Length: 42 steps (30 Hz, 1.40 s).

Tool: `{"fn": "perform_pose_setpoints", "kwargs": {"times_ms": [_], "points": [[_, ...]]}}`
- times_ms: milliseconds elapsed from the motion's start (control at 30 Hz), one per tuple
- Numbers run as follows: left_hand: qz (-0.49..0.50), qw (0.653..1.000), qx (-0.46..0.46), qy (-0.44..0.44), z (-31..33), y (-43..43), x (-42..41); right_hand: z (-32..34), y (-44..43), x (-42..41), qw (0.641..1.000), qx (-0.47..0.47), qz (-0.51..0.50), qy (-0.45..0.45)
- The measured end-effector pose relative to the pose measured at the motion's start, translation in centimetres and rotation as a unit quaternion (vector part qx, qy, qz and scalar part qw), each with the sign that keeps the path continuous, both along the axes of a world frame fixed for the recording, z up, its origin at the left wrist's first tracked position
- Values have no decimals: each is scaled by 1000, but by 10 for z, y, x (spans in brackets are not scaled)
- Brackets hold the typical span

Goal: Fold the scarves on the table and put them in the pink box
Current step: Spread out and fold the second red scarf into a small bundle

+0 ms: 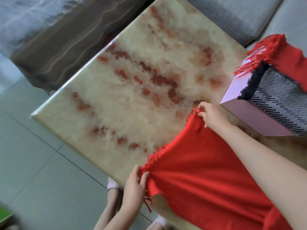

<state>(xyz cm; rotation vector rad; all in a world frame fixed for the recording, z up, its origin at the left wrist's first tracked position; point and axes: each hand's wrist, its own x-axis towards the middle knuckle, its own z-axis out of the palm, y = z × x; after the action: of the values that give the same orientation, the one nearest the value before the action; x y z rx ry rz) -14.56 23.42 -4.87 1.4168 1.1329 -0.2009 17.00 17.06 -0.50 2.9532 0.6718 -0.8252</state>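
Observation:
A red scarf (196, 176) with a lace-like fringed edge is held stretched over the near part of the marbled table (126, 90). My left hand (135, 185) pinches one corner of its fringed edge near the table's front edge. My right hand (211, 116) pinches the other corner, close beside the pink box (245, 117). The pink box stands at the table's right and holds a grey zigzag scarf (279, 103) with a dark edge. Another red fringed scarf (282, 53) hangs over the box's far side.
A grey sofa (240, 15) runs along the far right of the table. A brown patterned cloth (66, 40) lies on the left beyond the table. Grey floor tiles (33, 155) and the person's feet in pale slippers (113, 185) lie below the table's front edge.

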Motion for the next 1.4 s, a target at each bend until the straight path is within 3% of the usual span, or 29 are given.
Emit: {"fn": "perform_pose_setpoints", "kwargs": {"times_ms": [100, 333, 767, 1067, 1167, 1267, 1400], "points": [[97, 995, 37, -7, -3, 32, -5, 2, 40, 0, 999, 36, 19, -36], [189, 970, 154, -16, 0, 129, -3, -7, 143, -5, 991, 124, -18, -36], [241, 922, 293, -76, -1, 298, 23, 1, 310, 15, 949, 303, -63, -57], [257, 902, 347, 3, -19, 331, 20, -23, 348, 6, 930, 359, -46, -67], [203, 900, 380, 62, -25, 328, 19, -39, 347, 0, 950, 311, -32, -8], [128, 891, 411, 146, -24, 317, 23, -57, 329, -8, 974, 207, 52, 71], [-48, 883, 462, 68, -22, 290, 41, -66, 298, -24, 975, 148, 165, 0]]}}
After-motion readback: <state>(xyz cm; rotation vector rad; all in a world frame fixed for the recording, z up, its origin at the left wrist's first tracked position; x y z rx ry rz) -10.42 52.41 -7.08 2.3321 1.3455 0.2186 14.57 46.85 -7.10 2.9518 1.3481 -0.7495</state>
